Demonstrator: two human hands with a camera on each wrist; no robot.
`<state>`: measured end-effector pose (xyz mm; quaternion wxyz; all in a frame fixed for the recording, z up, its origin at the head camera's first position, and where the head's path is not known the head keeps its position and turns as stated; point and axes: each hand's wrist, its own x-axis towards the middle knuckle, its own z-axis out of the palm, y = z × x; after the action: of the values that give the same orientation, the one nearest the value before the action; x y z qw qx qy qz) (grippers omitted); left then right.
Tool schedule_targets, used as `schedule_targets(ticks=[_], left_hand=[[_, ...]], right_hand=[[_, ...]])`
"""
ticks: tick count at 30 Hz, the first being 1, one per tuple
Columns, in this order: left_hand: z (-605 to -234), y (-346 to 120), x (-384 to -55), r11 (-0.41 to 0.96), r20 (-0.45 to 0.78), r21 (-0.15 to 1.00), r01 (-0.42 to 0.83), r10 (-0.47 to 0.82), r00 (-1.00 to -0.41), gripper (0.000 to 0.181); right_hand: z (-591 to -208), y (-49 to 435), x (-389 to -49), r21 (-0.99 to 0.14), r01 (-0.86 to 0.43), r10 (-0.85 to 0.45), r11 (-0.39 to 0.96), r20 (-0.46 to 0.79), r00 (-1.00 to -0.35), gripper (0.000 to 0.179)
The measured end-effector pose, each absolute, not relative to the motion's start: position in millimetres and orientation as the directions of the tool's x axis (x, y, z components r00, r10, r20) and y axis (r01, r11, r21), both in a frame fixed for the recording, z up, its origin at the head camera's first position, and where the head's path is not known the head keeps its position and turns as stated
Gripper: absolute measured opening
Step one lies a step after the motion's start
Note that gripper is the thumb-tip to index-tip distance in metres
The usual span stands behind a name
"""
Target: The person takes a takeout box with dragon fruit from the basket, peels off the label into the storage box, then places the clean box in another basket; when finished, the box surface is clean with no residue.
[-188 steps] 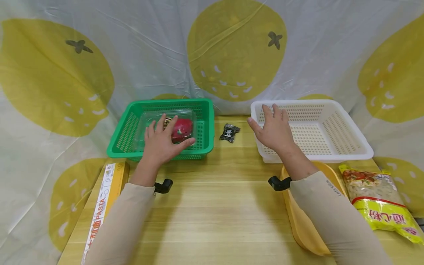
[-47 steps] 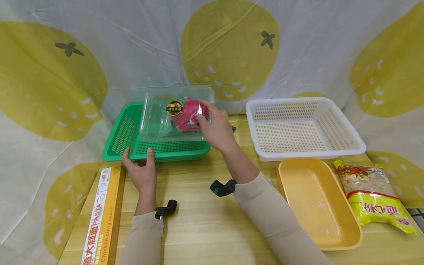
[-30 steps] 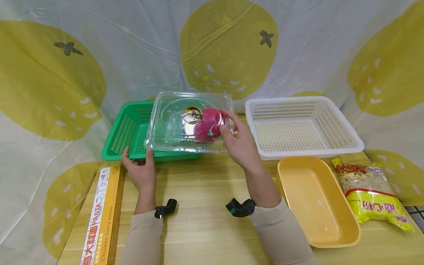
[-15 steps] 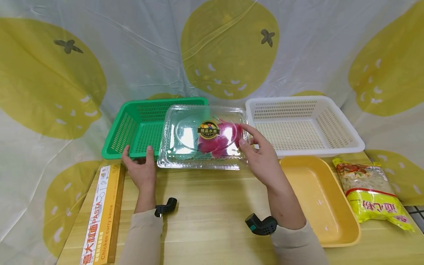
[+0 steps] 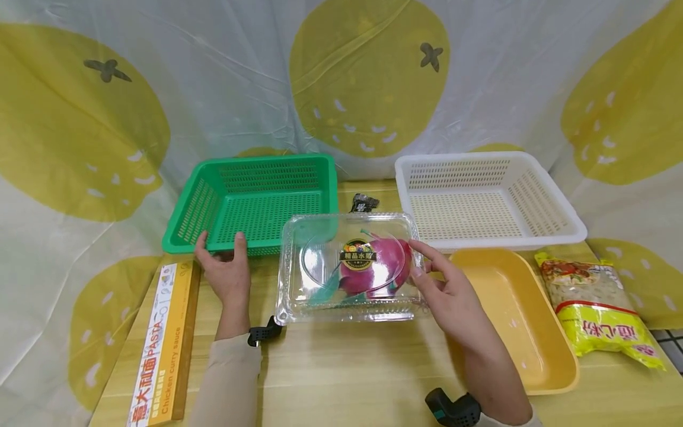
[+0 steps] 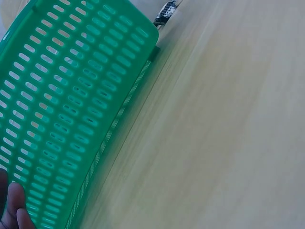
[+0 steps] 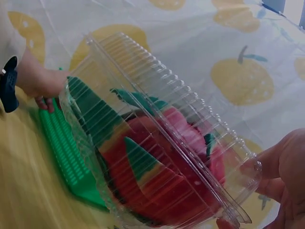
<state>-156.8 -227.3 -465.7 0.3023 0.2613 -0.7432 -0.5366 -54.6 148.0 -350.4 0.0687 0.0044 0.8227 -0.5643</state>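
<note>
Tabletop (image 5: pixel 341 367), right fingers (image 5: pixel 430 255) pinching clear box (image 5: pixel 349 267), drawn nearer, left fingers (image 5: pixel 201 245) gripping green basket (image 5: pixel 273 206)

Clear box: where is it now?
In the head view, the clear box is near the middle, its right end held by the right hand, left of the yellow tray and in front of the black packet.

Whitish cloth backdrop (image 5: pixel 224 89), yellow fruit print (image 5: pixel 368 77), wooden tabletop (image 5: pixel 341 379)

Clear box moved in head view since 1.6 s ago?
Yes: right and down the picture. Then over the green basket, the clear box now overlaps only that basket's near right corner.
</note>
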Motion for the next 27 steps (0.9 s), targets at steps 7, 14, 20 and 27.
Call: schedule_targets(ticks=[7,14,20,27], left_hand=[[-466.4,-228.5,-157.4,0.286,0.174,0.957,-0.055,-0.712,-0.680,0.076],[-465.7,-228.8,-157.8,0.290,0.170,0.955,-0.064,-0.710,-0.684,0.076],[-466.4,-228.7,-157.9,0.287,0.164,0.956,-0.069,-0.712,-0.682,0.075],[-465.8,-227.7,-156.7,0.286,0.168,0.956,-0.059,-0.704,-0.690,0.075]], right_hand=[[-364.7,157.3,-27.8,-0.929,0.086,-0.067,0.361,-0.118,-0.991,0.047],[-381.1,158.6,-14.5,-0.935,0.145,-0.048,0.324,-0.169,-0.984,0.045],[-396.8,155.2,-13.2,-0.937,0.208,-0.037,0.280,-0.227,-0.973,0.046],[-410.1,153.1,-17.7,-0.927,0.244,-0.036,0.286,-0.265,-0.964,0.045]])
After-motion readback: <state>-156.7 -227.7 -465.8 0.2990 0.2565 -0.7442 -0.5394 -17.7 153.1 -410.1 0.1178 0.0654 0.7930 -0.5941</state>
